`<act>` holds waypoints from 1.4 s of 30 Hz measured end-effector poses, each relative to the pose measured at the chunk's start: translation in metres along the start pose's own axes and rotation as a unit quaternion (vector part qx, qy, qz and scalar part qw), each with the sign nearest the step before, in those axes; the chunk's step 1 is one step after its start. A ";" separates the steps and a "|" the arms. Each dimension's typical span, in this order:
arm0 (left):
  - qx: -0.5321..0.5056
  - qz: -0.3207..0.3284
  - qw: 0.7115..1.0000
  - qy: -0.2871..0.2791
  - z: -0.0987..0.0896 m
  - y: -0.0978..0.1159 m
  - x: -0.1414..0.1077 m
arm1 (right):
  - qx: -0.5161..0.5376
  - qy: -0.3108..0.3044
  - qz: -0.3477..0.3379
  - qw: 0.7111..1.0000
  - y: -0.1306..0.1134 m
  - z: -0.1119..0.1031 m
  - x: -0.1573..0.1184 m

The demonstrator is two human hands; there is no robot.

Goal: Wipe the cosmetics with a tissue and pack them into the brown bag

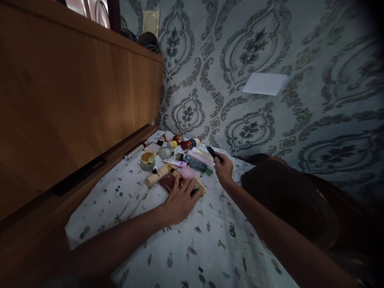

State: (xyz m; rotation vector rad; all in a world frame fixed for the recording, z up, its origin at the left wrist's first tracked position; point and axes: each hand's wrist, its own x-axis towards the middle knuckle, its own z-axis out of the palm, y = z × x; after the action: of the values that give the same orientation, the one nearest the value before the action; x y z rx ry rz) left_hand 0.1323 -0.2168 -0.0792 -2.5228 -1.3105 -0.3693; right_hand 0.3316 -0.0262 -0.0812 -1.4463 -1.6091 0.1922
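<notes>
My left hand (182,200) rests on the near edge of a cluster of cosmetics, its fingers apart over a dark red item (167,183) and some small pieces. Beside its fingertips lies a pink rounded item (187,172). At the cluster's right side, my right hand (223,167) is closed round a black item (213,153), whose end sticks out past the fingers. A clear bottle with a green cap (196,164) and a pink tube (200,157) lie between the hands. Further left are a gold-lidded jar (147,159) and a beige tube (156,176).
A white cloth with small printed motifs (192,248) lies under everything. Wooden furniture (81,92) stands on the left, patterned wallpaper (207,72) behind. A white card (265,83) is on the wall. A dark rounded object (285,196) stands at the right.
</notes>
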 end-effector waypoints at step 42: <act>-0.017 -0.034 0.999 -0.005 -0.027 -0.070 -0.003 | 0.023 -0.083 -0.088 0.992 -0.052 -0.025 -0.177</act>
State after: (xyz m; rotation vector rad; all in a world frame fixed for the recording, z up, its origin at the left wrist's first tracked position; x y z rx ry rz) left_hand 0.0699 -0.1900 -0.0461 -2.5164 -1.4077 -0.3983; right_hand 0.2901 -0.2018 -0.1254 -1.2727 -1.8461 0.2514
